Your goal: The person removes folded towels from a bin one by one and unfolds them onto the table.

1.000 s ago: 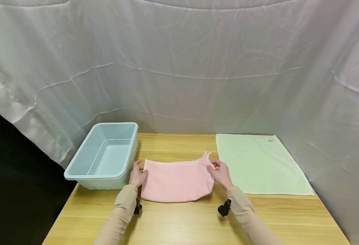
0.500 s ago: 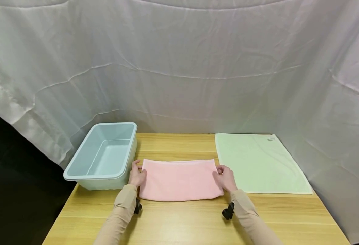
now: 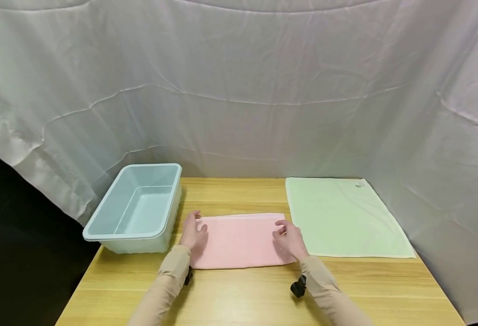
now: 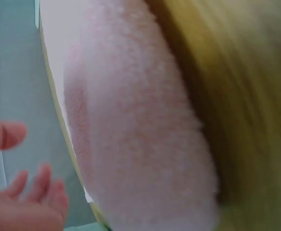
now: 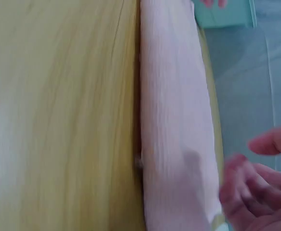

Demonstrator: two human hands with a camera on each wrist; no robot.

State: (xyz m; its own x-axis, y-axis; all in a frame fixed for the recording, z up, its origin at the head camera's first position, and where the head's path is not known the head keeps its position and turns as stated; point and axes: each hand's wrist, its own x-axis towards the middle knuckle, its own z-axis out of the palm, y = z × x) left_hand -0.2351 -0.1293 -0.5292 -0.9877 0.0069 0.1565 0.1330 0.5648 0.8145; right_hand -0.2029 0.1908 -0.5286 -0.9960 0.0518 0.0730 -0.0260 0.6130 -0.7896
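A pink towel [image 3: 239, 244], folded into a wide rectangle, lies flat on the wooden table. Over its left end is my left hand [image 3: 193, 233], thumb and fingers apart with nothing between them. My right hand [image 3: 291, 240] hovers at the towel's right end, fingers loosely bent and thumb separate, casting a shadow on the cloth. In the left wrist view the towel's fluffy folded side [image 4: 140, 115] fills the middle, apart from the fingertips [image 4: 41, 180]. From the right wrist, the cloth [image 5: 174, 96] runs lengthwise beside the right fingers [image 5: 236, 187].
A light blue plastic basin [image 3: 124, 236] stands on the left of the table [image 3: 239, 299], close to the left hand. A pale green towel [image 3: 346, 217] is spread flat at the back right. A grey curtain [image 3: 239, 127] hangs behind the table.
The right hand first straightens the towel's bunched right end outward. Both hands have since let go of the ends and moved inward over the cloth; the left end has shifted slightly right.
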